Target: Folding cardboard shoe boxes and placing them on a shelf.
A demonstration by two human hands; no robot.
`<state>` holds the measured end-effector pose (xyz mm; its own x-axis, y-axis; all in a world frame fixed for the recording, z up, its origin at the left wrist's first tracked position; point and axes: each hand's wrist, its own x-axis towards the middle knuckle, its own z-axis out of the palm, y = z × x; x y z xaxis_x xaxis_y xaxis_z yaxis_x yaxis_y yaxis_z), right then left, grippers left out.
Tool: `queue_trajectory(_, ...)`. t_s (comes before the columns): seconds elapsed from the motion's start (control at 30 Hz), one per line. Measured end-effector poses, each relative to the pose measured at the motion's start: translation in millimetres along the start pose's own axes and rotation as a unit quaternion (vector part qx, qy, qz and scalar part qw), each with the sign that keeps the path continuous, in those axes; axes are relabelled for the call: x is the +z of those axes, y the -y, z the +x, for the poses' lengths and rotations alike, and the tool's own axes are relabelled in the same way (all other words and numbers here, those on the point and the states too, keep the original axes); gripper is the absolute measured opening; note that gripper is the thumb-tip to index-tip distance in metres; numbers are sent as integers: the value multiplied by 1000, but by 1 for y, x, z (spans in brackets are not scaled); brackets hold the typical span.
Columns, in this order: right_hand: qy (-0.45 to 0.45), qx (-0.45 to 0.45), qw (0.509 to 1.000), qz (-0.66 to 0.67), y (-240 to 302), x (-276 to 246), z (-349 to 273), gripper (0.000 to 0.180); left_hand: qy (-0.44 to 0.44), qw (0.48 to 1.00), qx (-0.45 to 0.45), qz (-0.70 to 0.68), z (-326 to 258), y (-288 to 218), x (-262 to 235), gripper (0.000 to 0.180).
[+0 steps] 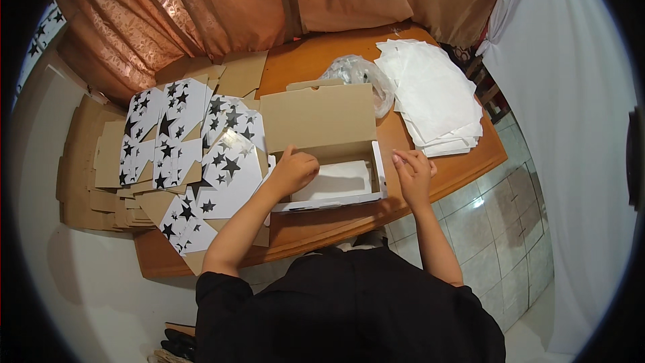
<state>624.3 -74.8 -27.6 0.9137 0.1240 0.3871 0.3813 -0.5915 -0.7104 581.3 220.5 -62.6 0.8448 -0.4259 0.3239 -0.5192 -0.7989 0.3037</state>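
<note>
An open cardboard box (316,121), brown inside with its lid standing up at the back, sits on the wooden table (463,161) in front of me. White paper (336,180) lies in its bottom. My left hand (292,171) is curled over the box's left wall with its fingers folded inward, touching the edge. My right hand (411,173) rests against the box's right wall, fingers bent, holding nothing I can make out.
Flat box blanks printed with black stars (181,141) are piled to the left. A stack of white paper sheets (433,97) lies at the back right, a crumpled clear plastic bag (356,70) beside it. Orange curtains (222,7) hang behind; tiled floor (490,228) shows at right.
</note>
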Motion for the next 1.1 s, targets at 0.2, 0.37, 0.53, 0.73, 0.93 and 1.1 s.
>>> queue_trajectory(0.2,71,5,997,39,13,16,0,16,130,984,-72,-96,-21,-2,4,7)
queue_trajectory(0.37,129,-103,986,6,32,56,4,20,222,963,-120,-99,-26,0,18,15)
queue_trajectory(0.53,312,-220,909,-170,16,92,-3,37,235,949,-145,-150,-26,8,23,25)
queue_trajectory(0.73,154,-126,978,-53,21,83,41,32,237,948,-146,-154,-27,8,23,24)
queue_trajectory(0.93,-2,41,999,-34,-14,94,97,55,190,953,-157,-174,-25,5,11,23)
queue_trajectory(1.1,76,261,917,292,-34,100,127,70,152,947,-185,-214,-26,-9,-21,25)
